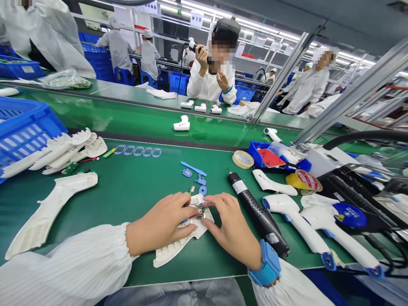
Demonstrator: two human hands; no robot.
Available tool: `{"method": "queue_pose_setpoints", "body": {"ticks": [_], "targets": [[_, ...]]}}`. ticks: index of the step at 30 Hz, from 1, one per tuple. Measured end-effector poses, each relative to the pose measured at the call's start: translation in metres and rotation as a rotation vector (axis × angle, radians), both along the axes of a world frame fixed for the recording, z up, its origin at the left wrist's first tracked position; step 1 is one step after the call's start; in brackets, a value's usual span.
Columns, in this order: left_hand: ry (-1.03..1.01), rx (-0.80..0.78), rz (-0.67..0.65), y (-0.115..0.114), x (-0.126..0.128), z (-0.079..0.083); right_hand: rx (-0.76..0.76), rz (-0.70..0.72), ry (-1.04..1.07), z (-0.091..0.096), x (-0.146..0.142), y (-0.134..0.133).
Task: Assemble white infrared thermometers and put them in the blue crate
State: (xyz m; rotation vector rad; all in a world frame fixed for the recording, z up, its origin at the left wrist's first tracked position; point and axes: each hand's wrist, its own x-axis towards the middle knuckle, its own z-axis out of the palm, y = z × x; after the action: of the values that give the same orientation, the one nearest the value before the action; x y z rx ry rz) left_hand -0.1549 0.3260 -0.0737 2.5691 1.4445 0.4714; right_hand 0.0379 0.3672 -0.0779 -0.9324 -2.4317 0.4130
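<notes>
White plastic housing half (181, 250) steadied on the green table (111, 212): my left hand (161, 223) and right hand (231, 229) grasp it from both sides, fingers (212, 225) gripping close beside the red wires (194, 216).

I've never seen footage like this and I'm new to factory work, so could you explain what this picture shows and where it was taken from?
This picture comes from a camera worn on a person's head, looking forward and down, so the bare hands at the bottom are that person's own. The left hand and right hand hold a white plastic housing half, which has a small green circuit board and red wires in it. A blue wrist strap circles the right wrist. On the green workbench lie a black handheld tool, small blue parts and a white housing. Across the bench sits a co-worker in white.
</notes>
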Motion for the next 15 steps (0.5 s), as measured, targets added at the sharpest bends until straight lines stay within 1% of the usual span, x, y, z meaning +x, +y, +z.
{"method": "queue_pose_setpoints", "body": {"ticks": [3,7,11,15], "targets": [[0.004,-0.024,0.012,0.0,-0.001,-0.001,-0.049,-0.011,-0.004,0.002,0.001,0.004],[0.01,-0.067,0.011,0.0,-0.001,0.0,-0.102,0.042,-0.032,0.005,0.002,0.01],[0.001,-0.059,-0.003,0.003,-0.002,0.001,-0.145,0.069,-0.035,0.009,0.001,0.013],[-0.012,-0.066,-0.019,0.004,-0.002,0.002,-0.157,0.065,-0.014,0.008,0.0,0.013]]}}
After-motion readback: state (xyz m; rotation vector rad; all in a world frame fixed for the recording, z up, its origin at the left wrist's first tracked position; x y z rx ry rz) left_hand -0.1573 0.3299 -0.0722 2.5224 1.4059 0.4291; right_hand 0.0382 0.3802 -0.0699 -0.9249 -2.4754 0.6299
